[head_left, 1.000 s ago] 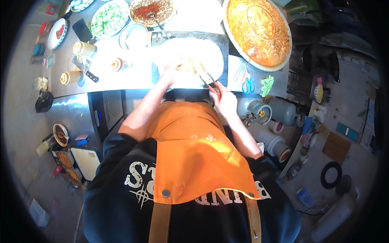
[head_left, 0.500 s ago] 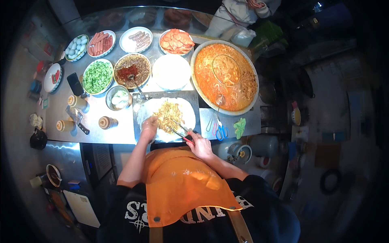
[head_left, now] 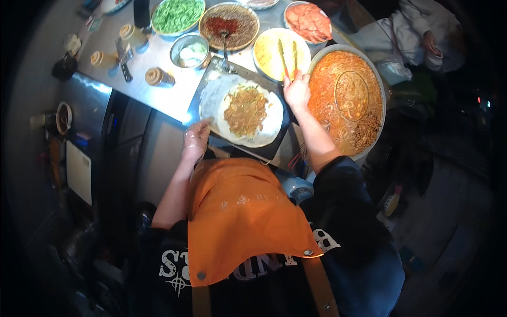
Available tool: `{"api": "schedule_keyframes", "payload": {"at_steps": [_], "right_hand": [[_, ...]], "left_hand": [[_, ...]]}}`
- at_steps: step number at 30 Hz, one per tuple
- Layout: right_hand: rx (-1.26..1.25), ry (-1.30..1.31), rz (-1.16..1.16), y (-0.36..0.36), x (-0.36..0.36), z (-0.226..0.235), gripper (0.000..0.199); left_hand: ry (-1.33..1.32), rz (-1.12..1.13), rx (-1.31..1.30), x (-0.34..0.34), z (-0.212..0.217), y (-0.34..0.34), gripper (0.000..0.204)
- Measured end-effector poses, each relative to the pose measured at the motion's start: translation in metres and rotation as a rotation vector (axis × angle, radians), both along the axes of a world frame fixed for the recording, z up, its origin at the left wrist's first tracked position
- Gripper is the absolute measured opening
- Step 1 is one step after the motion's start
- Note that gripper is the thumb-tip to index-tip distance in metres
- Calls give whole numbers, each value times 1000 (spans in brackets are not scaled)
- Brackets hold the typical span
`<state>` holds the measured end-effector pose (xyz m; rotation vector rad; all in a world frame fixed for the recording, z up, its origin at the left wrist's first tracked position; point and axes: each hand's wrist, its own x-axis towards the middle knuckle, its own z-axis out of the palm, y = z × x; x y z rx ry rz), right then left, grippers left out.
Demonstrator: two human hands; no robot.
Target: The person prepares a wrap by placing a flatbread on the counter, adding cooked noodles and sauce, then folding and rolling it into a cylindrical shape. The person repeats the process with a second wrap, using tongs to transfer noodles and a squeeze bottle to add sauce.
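Tongs over yellow food | right hand clasping them | left hand: grip unclear

The grey metal counter is occupied by three squeeze bottles, a cleaver and a small metal bowl. Beside these are set a green-shreds bowl, a brown-and-red bowl, a pale yellow bowl and a reddish-slices bowl. A dark square plate and a large basin are also borne.

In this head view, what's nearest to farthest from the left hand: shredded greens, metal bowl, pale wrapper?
1. Pale wrapper, just right of the left hand
2. Metal bowl, farther, straight ahead
3. Shredded greens, beyond the metal bowl, slightly left
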<state>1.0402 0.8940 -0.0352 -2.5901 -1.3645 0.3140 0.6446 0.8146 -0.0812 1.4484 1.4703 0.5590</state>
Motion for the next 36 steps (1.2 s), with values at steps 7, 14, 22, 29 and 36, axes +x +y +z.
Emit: {"api": "schedule_keyframes", "payload": {"at_steps": [7, 14, 22, 29, 36], "right_hand": [[460, 131, 674, -92, -87, 16, 11], [-28, 115, 767, -163, -180, -31, 15], [29, 58, 743, -157, -171, -26, 13], [130, 194, 377, -123, -108, -16, 14], [218, 218, 685, -76, -80, -28, 11]], "left_hand": [[159, -137, 181, 0, 35, -17, 27], [178, -387, 373, 12, 35, -7, 29], [332, -595, 423, 24, 31, 2, 26], [-24, -71, 104, 109, 46, 46, 29], [293, -245, 240, 112, 59, -24, 45]]}}
